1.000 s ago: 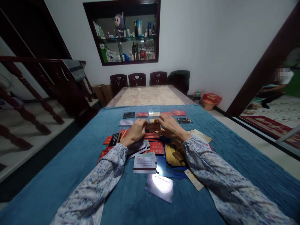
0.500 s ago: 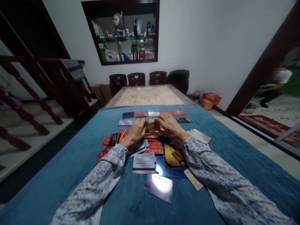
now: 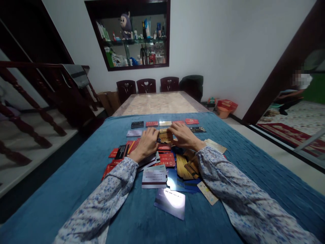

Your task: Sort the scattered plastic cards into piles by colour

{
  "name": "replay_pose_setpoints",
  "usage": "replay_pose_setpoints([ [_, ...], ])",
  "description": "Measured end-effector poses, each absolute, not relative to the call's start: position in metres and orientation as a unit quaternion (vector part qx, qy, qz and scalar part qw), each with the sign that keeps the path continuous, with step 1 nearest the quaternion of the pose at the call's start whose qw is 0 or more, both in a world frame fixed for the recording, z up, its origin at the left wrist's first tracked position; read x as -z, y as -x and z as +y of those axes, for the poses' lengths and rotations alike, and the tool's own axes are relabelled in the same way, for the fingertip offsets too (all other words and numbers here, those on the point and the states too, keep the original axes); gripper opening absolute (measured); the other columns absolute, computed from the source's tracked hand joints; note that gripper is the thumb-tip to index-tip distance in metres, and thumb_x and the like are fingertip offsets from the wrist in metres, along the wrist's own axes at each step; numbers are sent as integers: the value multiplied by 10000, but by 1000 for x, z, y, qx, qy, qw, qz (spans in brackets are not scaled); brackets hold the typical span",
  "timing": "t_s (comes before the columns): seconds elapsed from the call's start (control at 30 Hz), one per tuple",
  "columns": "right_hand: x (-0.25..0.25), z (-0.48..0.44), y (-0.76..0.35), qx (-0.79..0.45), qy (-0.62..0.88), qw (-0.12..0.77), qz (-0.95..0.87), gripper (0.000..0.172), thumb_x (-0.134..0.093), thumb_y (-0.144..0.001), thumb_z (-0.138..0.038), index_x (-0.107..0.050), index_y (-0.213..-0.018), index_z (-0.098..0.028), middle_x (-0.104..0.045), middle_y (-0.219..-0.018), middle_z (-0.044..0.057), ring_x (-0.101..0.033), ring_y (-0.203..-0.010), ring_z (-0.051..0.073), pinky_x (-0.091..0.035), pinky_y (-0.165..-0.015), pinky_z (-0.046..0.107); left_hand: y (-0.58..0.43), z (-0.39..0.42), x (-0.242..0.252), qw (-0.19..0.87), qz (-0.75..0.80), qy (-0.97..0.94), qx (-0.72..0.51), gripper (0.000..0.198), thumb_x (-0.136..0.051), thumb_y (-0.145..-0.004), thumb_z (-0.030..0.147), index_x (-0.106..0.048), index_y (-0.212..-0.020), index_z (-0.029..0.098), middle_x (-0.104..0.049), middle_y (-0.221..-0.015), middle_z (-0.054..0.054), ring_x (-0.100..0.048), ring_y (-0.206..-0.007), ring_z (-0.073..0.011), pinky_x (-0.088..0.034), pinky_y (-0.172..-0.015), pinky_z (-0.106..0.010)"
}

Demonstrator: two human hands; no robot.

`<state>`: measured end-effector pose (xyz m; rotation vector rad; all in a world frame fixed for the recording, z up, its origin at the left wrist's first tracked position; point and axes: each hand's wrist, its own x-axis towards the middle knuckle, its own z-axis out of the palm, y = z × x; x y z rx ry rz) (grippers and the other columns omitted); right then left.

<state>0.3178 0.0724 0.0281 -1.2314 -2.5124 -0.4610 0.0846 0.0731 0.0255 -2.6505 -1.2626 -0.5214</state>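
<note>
A gold card [image 3: 165, 136] with "VIP" lettering is held upright between my two hands over the middle of the pile. My left hand [image 3: 147, 142] pinches its left edge, and my right hand [image 3: 183, 135] has its fingers curled on the right edge. Under and around the hands lie loose cards: red cards [image 3: 166, 160], gold cards [image 3: 183, 167], blue cards [image 3: 177, 183] and a white card with a dark stripe [image 3: 154, 177]. Closer to me rests a shiny silver-purple card [image 3: 170, 203]. A pale patterned card [image 3: 207, 193] is beside my right sleeve.
Beyond the hands, cards lie in rows: a black card [image 3: 137, 124], a red card [image 3: 151, 124], a pale gold card [image 3: 165, 123] and others. A blue cloth [image 3: 83, 189] covers the near table. Chairs [image 3: 146, 86] stand behind it. A person [image 3: 296, 89] sits at far right.
The gold card has turned so that its VIP face catches the light. Both hands stay at nearly the same place. The whole view has shifted slightly.
</note>
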Motion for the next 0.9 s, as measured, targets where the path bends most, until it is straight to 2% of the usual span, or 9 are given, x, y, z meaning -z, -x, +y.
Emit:
replay_pose_setpoints([
  [0.27,-26,80,-324,132,419,156,-885,320,-654,-871,-301,-652,-1154,-152,-624,-1162,165,-505,-1081,297,-395,-839,370,-89,74,-27,108,-436,884,128,416,-622,-882,173,-567,-1294,173,-594,-1336,-157,-504,-1267,-320,-456,-1028,-450],
  [0.47,-39,87,-329,110,425,125,-890,272,-646,-888,-305,-677,-1118,-162,-636,-1148,153,-510,-1044,281,-389,-850,363,-94,84,-40,106,-445,886,79,413,-644,-908,226,-580,-1312,165,-602,-1365,-166,-491,-1297,-326,-448,-1027,-460],
  [0.9,-65,104,-331,86,491,30,-866,248,-618,-927,-299,-714,-1123,-181,-663,-1224,160,-528,-1116,300,-387,-799,350,-113,122,-60,80,-441,894,21,309,-666,-898,258,-650,-1198,187,-620,-1357,-155,-461,-1307,-358,-427,-1032,-521],
])
